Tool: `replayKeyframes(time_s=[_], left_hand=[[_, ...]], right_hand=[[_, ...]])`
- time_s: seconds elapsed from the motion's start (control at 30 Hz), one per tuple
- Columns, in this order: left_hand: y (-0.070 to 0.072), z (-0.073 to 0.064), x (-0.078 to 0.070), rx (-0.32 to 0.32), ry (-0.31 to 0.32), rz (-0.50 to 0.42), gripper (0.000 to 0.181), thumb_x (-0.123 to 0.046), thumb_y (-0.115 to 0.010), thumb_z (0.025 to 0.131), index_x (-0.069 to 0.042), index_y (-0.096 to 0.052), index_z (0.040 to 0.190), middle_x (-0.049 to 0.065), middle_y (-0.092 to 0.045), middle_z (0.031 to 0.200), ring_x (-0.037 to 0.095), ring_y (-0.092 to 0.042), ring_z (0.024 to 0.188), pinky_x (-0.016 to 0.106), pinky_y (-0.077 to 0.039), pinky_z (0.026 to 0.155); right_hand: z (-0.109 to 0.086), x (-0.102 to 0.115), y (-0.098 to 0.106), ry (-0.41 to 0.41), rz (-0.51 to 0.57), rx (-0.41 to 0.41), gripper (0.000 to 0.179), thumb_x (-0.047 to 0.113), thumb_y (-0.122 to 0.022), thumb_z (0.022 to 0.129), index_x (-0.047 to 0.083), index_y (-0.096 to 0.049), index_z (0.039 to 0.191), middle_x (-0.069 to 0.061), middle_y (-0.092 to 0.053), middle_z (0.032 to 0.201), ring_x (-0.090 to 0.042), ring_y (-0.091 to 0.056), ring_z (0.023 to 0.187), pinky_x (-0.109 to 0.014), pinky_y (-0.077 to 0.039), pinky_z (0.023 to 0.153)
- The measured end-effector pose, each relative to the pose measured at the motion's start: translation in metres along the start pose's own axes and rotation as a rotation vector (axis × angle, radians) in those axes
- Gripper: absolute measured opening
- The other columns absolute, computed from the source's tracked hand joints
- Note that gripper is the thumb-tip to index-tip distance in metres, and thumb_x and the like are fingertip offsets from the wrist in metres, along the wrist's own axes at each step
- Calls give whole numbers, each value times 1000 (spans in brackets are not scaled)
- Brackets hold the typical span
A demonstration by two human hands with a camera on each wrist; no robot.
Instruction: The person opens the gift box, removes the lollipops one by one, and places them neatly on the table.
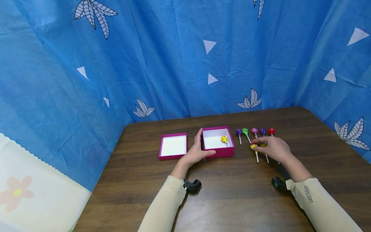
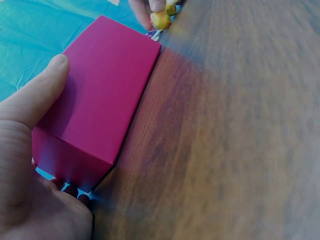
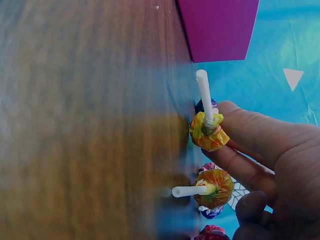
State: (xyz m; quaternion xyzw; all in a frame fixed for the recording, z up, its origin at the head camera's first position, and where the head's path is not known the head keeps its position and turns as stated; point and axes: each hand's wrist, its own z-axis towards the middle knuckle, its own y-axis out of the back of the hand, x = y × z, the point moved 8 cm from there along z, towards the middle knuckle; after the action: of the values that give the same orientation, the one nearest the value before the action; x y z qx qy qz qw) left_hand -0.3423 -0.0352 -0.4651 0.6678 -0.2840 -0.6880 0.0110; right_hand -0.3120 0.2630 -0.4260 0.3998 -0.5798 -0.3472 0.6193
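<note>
My left hand (image 1: 195, 154) grips the near left corner of an open magenta box (image 1: 221, 152), thumb against its front wall and fingers along its left side. A yellow lollipop (image 1: 224, 139) lies inside on the white bottom. To the right of the box, my right hand (image 1: 273, 148) pinches the wrapped head of another yellow lollipop (image 3: 210, 135) between thumb and finger. Its white stick points toward me. Just beside that hand is a further yellow-orange lollipop (image 3: 215, 189), partly covered by the fingers in the head view.
Left of the box lies its magenta lid (image 1: 174, 145), white inside up. Behind my right hand is a row of lollipops: blue-purple (image 1: 239, 132), green (image 1: 245, 131), pink (image 1: 254, 130), purple (image 1: 262, 131) and red (image 1: 271, 131). A blue curtain (image 1: 179, 64) hangs behind the wooden table (image 1: 232, 199).
</note>
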Motion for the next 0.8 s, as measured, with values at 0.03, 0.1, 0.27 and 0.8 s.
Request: replayKeyframes(time_s=[0.03,0.1,0.27,0.8], left_hand=[[0,0,0,1,0,-1,115,-46,-80,79,-44,4,157,2,-6,168,31,-22,150,60,-31,118],[0,0,-1,1,-2,-1,115,-46,-80,79,-43,4,158,2,-6,168,31,-22,150,60,-31,118],[0,1,0,1,-1,1,115,-46,-80,79,-44,4,157,2,-6,168,31,-21,150,60,-31,118],[0,1,1,1,1,-4,115,-46,-81,80,-44,4,157,2,-5,169,31,-21,151,59,-30,119]], right_hand=[[0,0,1,0,-1,-4,44,43,-75,87,17,-72,123,-26,-68,121,-25,-56,80,-31,-37,58],[0,0,2,1,-3,-11,44,43,-74,87,17,-72,123,-27,-66,124,-28,-59,85,-32,-39,60],[0,1,2,-3,4,-12,44,42,-74,88,16,-71,124,-27,-65,125,-29,-59,87,-33,-40,62],[0,2,4,20,38,-50,37,34,-70,93,15,-70,125,-24,-68,122,-21,-49,72,-31,-34,57]])
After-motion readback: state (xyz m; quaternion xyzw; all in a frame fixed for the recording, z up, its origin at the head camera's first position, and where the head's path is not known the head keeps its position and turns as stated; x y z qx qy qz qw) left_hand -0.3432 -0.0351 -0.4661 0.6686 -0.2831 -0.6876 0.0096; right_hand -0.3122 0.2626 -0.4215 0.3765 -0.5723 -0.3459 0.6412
